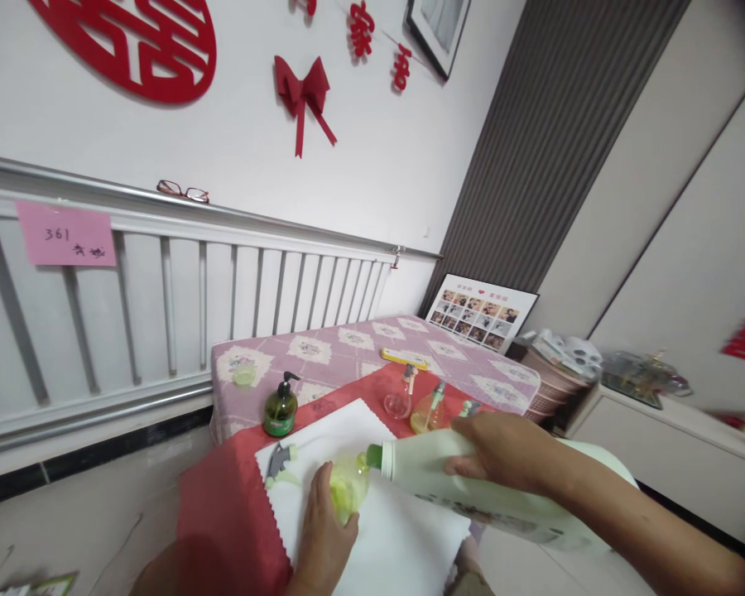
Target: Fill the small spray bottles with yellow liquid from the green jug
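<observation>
My right hand (pixel 509 451) grips a large white bottle (pixel 472 488) with a green neck, tipped on its side toward the left. Its mouth meets a small yellow-green bottle (pixel 346 487), which my left hand (pixel 323 530) holds wrapped in its fingers. Both hands are over a white cloth (pixel 397 538) spread on a red cover (pixel 223 513). A green spray head (pixel 279 459) lies on the cloth just left of my left hand.
A dark green pump bottle (pixel 279 407) stands at the cloth's far left. A clear flask (pixel 401 397) and an amber spray bottle (pixel 430 410) stand behind. Further back are a pink-clothed table (pixel 348 343), a yellow tool (pixel 405 358), a radiator (pixel 161 290) and a photo frame (pixel 481 313).
</observation>
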Demonstrator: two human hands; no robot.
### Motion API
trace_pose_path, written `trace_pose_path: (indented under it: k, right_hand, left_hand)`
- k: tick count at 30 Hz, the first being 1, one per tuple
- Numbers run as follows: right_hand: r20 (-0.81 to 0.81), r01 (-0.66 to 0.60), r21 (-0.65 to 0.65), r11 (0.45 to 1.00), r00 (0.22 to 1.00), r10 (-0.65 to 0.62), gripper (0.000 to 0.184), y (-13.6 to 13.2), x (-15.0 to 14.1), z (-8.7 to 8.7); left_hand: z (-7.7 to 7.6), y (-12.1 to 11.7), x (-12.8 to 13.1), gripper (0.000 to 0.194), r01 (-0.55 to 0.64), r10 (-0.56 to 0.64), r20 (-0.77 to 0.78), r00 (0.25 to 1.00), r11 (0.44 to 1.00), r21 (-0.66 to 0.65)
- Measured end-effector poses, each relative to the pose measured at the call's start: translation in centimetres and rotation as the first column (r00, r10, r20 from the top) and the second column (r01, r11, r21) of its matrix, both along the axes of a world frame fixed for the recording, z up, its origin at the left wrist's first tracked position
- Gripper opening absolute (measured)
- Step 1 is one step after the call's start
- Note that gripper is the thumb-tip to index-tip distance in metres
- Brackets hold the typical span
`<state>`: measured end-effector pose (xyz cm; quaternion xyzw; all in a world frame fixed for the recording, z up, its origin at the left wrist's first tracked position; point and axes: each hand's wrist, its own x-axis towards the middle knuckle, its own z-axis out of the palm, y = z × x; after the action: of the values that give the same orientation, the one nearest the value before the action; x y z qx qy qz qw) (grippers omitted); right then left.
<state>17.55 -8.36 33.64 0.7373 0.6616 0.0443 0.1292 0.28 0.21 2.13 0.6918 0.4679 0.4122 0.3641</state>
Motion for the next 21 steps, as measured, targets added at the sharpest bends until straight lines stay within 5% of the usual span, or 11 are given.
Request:
trace_pose_path:
  k: [21]
  right_hand:
    - [0.032, 0.007, -0.042, 0.999, 0.999, -0.005, 0.036, -0.28, -0.76, 0.48]
  left_hand:
    - [-0.44, 0.16, 0.14, 0.078, -0.019, 0.02, -0.038, 0.999, 1.0, 0.016]
